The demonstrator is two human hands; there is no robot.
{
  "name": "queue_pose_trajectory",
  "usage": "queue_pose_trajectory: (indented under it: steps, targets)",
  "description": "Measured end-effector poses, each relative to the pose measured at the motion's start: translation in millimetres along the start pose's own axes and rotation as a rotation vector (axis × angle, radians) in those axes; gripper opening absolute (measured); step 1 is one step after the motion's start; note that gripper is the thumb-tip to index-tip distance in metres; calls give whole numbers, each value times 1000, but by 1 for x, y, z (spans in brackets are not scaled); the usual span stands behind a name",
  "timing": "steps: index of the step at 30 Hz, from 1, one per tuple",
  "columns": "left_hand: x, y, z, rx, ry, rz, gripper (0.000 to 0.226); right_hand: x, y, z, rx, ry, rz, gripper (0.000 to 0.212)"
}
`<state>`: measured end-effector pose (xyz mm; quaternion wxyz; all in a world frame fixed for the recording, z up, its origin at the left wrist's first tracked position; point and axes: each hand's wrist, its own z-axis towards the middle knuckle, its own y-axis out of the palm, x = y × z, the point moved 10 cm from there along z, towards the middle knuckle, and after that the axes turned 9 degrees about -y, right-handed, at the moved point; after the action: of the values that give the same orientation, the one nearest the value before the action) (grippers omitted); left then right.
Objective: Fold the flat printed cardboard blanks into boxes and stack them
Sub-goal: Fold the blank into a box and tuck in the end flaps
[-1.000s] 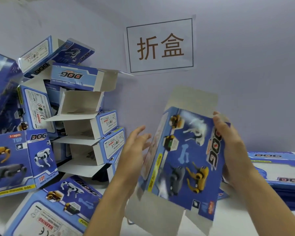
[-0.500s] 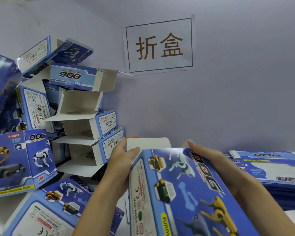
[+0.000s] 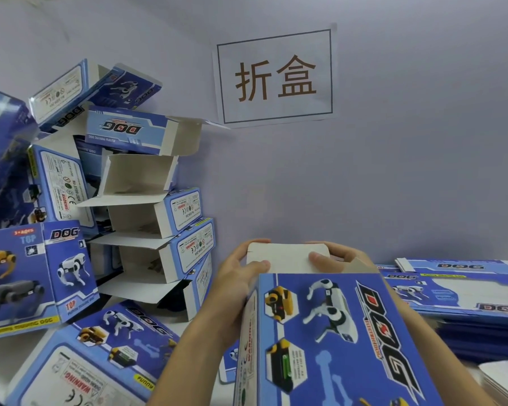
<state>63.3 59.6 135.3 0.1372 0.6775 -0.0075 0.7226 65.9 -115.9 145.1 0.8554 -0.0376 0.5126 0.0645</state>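
Both hands are holding the half-formed box (image 3: 329, 332) up over the surface's near edge, left hand (image 3: 235, 288) and right hand (image 3: 339, 254) fingers clamped on the white end flap (image 3: 288, 257), probably folding it shut.

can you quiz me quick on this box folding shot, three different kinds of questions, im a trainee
1. True or false: both hands grip the white end flap of the held box.
2. Where are the flat blanks stacked? A) right of the held box B) on top of the left pile C) against the wall sign
3. Fill in: the folded boxes piled at left have their open ends facing ____.

Key: 1 true: left hand and right hand pinch its corners. 2 A. 3 right.
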Motion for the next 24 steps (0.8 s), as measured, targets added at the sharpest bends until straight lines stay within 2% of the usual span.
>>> queue_pose_trajectory:
  steps: [6, 10, 13, 16, 19, 21, 24]
  targets:
    - [5, 0, -3, 3, 30, 3, 23, -6, 2, 0, -20, -43, 3, 31]
    - [5, 0, -4, 31, 44, 16, 9, -7, -1, 4, -20, -69, -61, 16]
    - [6, -4, -3, 63, 57, 5, 11, -9, 2, 2, -37, -52, -83, 21]
    - [9, -14, -3, 104, 66, -54, 23, -11, 10, -2, -68, 2, -55, 46]
    - [12, -34, -5, 209, 92, -130, 24, -8, 25, -15, -194, 184, 202, 67]
    - [16, -48, -8, 296, 128, -168, 23, -15, 32, -25, -281, 236, 305, 62]
    - [21, -60, -14, 403, 186, -237, 22, -25, 29, -25, -306, 150, 179, 59]
